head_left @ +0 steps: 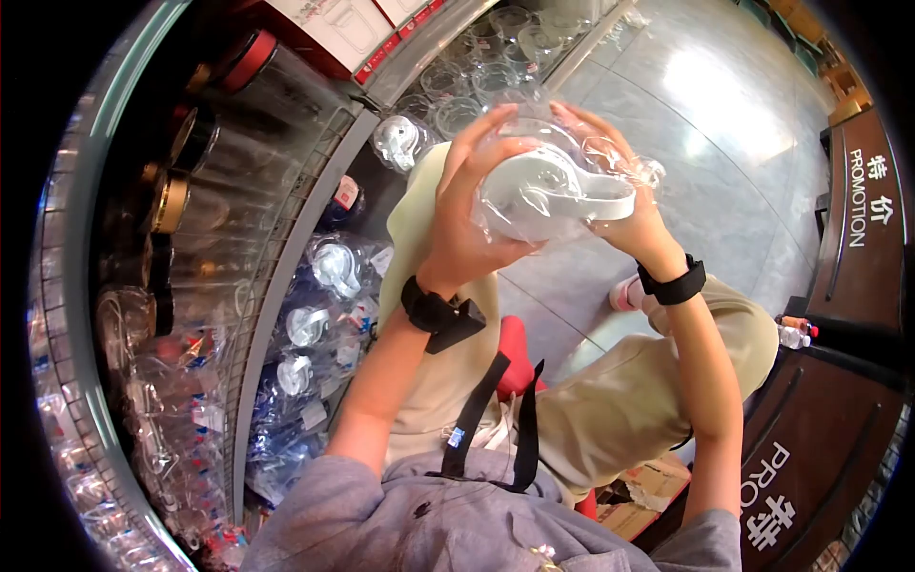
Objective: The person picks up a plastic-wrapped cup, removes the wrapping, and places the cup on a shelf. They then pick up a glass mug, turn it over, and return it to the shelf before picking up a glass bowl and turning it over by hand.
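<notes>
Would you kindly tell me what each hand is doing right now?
Left hand: holding one side of the plastic-wrapped, white-topped container.
Right hand: holding its other side, near the white handle.

The pitcher lid point(536, 191) is white; the trousers point(610, 400) are plain beige.

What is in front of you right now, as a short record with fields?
Left hand: left hand grips the wrapped jug
Right hand: right hand holds its other side, by the handle
Jug top: white, under clear wrap
Left side: lidded jars on a rack; more wrapped jugs beside it
Right side: brown promotion boards
</notes>
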{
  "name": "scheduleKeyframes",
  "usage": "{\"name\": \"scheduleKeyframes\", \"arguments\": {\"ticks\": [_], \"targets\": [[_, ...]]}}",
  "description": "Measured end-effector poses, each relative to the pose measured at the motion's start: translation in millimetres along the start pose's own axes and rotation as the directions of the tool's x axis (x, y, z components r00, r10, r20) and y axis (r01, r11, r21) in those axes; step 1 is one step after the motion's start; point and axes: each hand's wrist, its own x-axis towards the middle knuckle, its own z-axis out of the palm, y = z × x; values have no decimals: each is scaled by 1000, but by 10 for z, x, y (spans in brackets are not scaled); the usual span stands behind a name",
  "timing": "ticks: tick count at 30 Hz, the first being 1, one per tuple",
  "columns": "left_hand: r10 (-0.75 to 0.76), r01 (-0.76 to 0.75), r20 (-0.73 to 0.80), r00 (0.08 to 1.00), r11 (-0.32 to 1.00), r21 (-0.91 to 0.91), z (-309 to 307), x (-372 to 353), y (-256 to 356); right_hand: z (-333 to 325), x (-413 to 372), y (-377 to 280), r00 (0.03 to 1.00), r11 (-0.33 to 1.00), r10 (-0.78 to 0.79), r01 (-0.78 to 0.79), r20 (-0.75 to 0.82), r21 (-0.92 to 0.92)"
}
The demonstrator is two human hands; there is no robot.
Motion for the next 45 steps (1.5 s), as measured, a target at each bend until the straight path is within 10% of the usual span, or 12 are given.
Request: {"name": "scheduleKeyframes", "arguments": {"ticks": [3, 8, 16, 21, 26, 45], "targets": [[116, -103, -126, 985, 989, 106, 24, 17, 178, -7, 23, -25, 981, 993, -75, 56, -181, -106], [221, -188, -160, 962, 961, 202, -184, 51, 597, 38, -34, 42, 911, 947, 299, -246, -284, 209], [-276, 275, 11, 961, 960, 51, -722, -398, 874, 134, -70, 61, 898, 915, 403, -401, -177, 48], [-756, 651, -283, 590, 653, -388, -774, -1145, 215, 195, -137, 207, 941, 933, 325, -336, -97, -132], [-570, 619, -550, 610, 777, -119, -822, -1552, -540, 211, -113, 387, 889, 894, 446, -448, -100, 2], [-400, 545, -589, 703, 834, 84, -1017, -1681, -1459, 396, -43, 457, 812, 812, 584, -583, -3, 14]]}}
